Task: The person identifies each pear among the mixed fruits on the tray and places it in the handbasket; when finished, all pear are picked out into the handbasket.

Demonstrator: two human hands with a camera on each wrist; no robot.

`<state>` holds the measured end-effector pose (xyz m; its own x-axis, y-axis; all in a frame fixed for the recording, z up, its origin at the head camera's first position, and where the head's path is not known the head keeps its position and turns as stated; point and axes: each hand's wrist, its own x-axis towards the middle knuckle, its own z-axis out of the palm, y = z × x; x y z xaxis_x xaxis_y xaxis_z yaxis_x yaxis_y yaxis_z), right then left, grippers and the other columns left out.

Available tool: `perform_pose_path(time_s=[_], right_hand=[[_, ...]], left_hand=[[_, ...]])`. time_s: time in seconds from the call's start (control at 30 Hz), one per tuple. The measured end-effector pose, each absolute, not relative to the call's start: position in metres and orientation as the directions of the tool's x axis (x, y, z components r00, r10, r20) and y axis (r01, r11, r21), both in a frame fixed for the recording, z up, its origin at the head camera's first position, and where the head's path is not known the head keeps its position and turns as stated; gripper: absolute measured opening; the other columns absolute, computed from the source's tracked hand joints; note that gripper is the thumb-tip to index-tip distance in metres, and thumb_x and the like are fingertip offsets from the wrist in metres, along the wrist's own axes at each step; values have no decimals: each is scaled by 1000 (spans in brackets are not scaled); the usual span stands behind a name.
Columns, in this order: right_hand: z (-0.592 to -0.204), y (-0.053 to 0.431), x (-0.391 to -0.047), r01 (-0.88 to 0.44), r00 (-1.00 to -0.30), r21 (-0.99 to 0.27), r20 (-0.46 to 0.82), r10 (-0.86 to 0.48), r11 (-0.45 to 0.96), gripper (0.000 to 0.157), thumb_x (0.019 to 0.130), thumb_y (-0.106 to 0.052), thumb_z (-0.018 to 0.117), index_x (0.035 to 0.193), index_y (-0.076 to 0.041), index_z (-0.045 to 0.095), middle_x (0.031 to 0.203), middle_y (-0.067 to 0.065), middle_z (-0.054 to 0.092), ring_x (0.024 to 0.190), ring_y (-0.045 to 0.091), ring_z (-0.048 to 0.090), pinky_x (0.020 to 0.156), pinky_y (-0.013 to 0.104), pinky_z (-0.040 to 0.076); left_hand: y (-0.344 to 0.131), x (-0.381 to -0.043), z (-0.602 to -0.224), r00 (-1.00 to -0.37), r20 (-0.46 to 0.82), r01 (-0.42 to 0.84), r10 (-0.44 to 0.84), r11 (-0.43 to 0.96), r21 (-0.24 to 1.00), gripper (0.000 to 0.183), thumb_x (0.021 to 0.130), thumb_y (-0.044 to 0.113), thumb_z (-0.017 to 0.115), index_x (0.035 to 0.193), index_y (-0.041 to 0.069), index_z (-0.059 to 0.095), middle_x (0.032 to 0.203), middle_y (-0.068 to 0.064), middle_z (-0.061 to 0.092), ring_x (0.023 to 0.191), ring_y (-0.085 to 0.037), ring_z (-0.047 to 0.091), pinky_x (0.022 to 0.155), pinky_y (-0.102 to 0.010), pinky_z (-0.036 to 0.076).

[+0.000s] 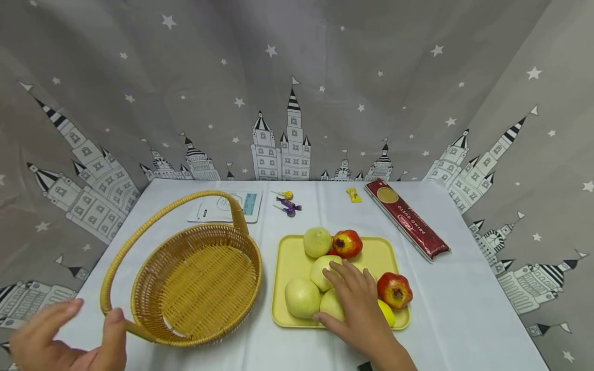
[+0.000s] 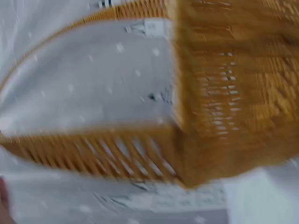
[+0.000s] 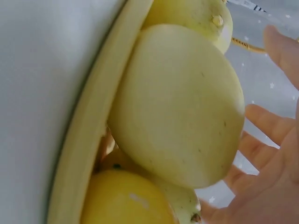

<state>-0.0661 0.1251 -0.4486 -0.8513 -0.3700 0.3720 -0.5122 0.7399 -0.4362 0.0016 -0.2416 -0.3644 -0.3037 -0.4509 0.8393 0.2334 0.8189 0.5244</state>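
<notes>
My left hand (image 1: pixel 69 337) is beside the handle of a wicker basket (image 1: pixel 209 288), thumb and fingers apart and nothing gripped between them. The left wrist view shows the basket (image 2: pixel 201 140) blurred, with only a sliver of the hand (image 2: pixel 3 205) at the edge. Over a yellow tray (image 1: pixel 287 252), my right hand (image 1: pixel 355 309) spreads its fingers above pale green round fruits (image 1: pixel 301 298). In the right wrist view the hand (image 3: pixel 271 172) is beside a large pale fruit (image 3: pixel 180 107); whether it touches is unclear. Red pomegranates (image 1: pixel 394 291) and a yellow fruit (image 1: pixel 386 313) share the tray.
Behind the basket lies a white packet (image 1: pixel 252 203). Wrapped lollipops (image 1: pixel 289 206) and a small yellow wrapped candy (image 1: pixel 353 195) lie at the back. A dark red pasta packet (image 1: pixel 406 219) lies at the right rear. A grey castle-print curtain (image 1: pixel 297 51) hangs behind the table.
</notes>
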Motion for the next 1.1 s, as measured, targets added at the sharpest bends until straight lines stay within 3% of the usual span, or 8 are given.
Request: perform_pose_path(time_s=[0.07,0.13,0.23,0.4,0.6,0.77,1.03,1.1], right_hand=[[-450,124,-66,-523,-848,-477,376,-374,707,72,77,-49,77,138,-20,52,146,-2,42,137,23,32,109,57,25],[-452,123,-66,-520,-852,-512,359,-380,684,69,78,-47,77,137,-21,52,144,-4,43,134,19,36,108,51,32],[-454,121,-65,-497,-868,-547,320,-380,674,66,79,-45,77,136,-22,53,139,-6,45,127,13,41,105,44,40],[-458,121,-63,-445,-896,-551,278,-347,706,63,77,-45,79,131,-23,57,124,-9,47,114,9,44,98,39,45],[-464,123,-60,-411,-912,-522,246,-329,748,59,75,-46,80,125,-24,59,121,-9,47,112,10,44,97,38,46],[-466,126,-62,-433,-899,-483,291,-327,761,51,73,-45,81,115,-23,63,118,-10,48,109,9,44,94,36,47],[-470,127,-66,-436,-896,-442,290,-335,784,45,72,-45,82,109,-27,63,117,-12,49,110,9,44,94,36,46],[-471,127,-67,-434,-897,-435,286,-335,789,46,72,-45,82,109,-27,63,118,-12,49,111,9,45,94,36,47]], left_hand=[[-254,3,-376,-402,721,106,-565,753,650,37,86,17,67,120,8,58,116,13,53,112,-5,48,101,-19,36],[-260,1,-388,-462,632,64,-622,687,723,44,89,12,67,130,13,51,121,21,48,111,-4,50,100,-19,40],[-259,-3,-401,-484,570,74,-664,618,782,38,91,7,65,127,11,54,115,9,58,102,-7,59,91,-17,48],[-249,-3,-421,-465,549,51,-694,598,800,38,91,8,66,127,10,53,104,8,60,84,1,62,75,-8,48],[-241,2,-438,-418,520,81,-745,539,838,44,90,6,66,128,6,43,103,1,61,84,-8,60,74,-11,48],[-242,0,-447,-421,498,87,-758,513,854,43,90,5,65,126,5,41,102,-1,62,85,-11,61,75,-13,49],[-246,-9,-457,-385,544,418,-746,385,823,42,86,-9,64,118,-6,38,97,-14,62,82,-16,62,76,-16,51],[-245,-10,-455,-382,553,445,-741,377,813,41,86,-9,64,117,-7,38,97,-14,62,82,-15,62,75,-15,51]])
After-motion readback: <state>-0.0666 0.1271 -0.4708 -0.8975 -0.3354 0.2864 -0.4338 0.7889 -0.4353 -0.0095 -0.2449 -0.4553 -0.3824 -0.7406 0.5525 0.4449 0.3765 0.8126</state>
